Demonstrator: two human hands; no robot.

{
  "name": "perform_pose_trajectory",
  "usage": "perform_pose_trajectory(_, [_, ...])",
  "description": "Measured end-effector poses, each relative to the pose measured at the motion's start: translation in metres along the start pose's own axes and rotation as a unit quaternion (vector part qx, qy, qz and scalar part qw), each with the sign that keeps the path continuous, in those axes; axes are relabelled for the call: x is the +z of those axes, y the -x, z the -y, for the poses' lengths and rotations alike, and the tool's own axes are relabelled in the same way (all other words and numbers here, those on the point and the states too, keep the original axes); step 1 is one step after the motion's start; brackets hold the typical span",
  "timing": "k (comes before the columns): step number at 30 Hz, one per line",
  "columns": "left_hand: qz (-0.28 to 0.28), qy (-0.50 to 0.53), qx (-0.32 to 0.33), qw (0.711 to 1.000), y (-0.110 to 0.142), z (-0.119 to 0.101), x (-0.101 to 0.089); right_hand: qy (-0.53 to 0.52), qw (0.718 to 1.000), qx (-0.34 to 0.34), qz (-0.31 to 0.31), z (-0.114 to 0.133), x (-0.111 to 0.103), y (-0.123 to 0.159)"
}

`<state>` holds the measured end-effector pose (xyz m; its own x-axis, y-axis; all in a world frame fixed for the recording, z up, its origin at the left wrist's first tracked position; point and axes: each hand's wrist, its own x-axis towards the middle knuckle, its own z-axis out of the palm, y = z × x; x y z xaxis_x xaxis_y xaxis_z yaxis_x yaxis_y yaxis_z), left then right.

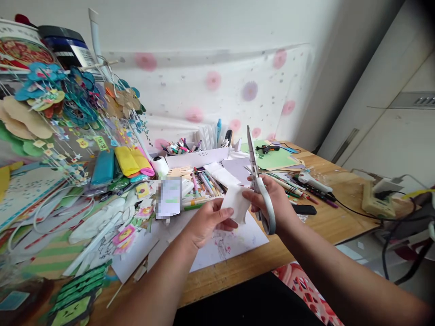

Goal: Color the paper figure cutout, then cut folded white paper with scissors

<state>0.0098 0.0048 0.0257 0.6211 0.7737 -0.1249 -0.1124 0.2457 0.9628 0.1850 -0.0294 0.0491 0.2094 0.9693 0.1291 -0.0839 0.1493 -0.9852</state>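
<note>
A small piece of white paper (235, 202) is pinched between the thumb and fingers of my left hand (210, 222). My right hand (277, 199) grips a pair of scissors (268, 206) with pale grey handles, its blades pointing up and away from me. The right thumb and fingertips also touch the paper's right edge. Beneath both hands lies a larger white sheet (253, 240) with pink and dark marks on it. Behind the paper, several pens and markers (204, 181) are spread over the desk.
A phone-like rectangle (170, 198), partly blurred out, stands left of my hands. Paper cutouts (124, 237) and hanging decorations (78, 99) crowd the left side. A white glue gun (316, 181) with a black cable lies at right, near a power strip (377, 199). A long pen box (199, 157) stands behind.
</note>
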Motion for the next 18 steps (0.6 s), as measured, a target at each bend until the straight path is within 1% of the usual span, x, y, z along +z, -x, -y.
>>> perform_pose_trajectory(2, [-0.027, 0.021, -0.001, 0.999, 0.000, 0.007, 0.003, -0.008, 1.000, -0.010, -0.019, -0.001, 0.004, -0.002])
perform_pose_trajectory(4, [-0.067, 0.044, 0.021, 0.997, -0.001, 0.011, 0.005, -0.011, 0.999, -0.014, -0.033, -0.005, 0.007, -0.004])
perform_pose_trajectory(5, [-0.077, 0.054, 0.029, 0.995, -0.001, 0.012, 0.005, -0.013, 0.999, -0.014, -0.040, -0.007, 0.008, -0.004])
perform_pose_trajectory(7, [-0.077, 0.069, 0.034, 0.994, -0.001, 0.011, 0.004, -0.023, 0.998, -0.013, -0.051, -0.012, 0.010, -0.004])
perform_pose_trajectory(11, [-0.060, 0.073, 0.029, 0.995, 0.002, 0.009, 0.000, -0.052, 0.998, 0.005, -0.041, -0.018, 0.010, -0.005])
perform_pose_trajectory(13, [-0.060, 0.065, 0.030, 0.996, 0.003, 0.008, -0.002, -0.058, 0.997, 0.006, -0.043, -0.019, 0.009, -0.007])
perform_pose_trajectory(16, [-0.078, 0.058, 0.053, 0.994, 0.003, 0.007, -0.002, -0.054, 0.996, -0.001, -0.063, -0.020, 0.009, -0.008])
perform_pose_trajectory(18, [-0.079, 0.076, 0.080, 0.991, 0.001, 0.009, 0.000, -0.055, 0.996, -0.007, -0.072, -0.021, 0.010, -0.007])
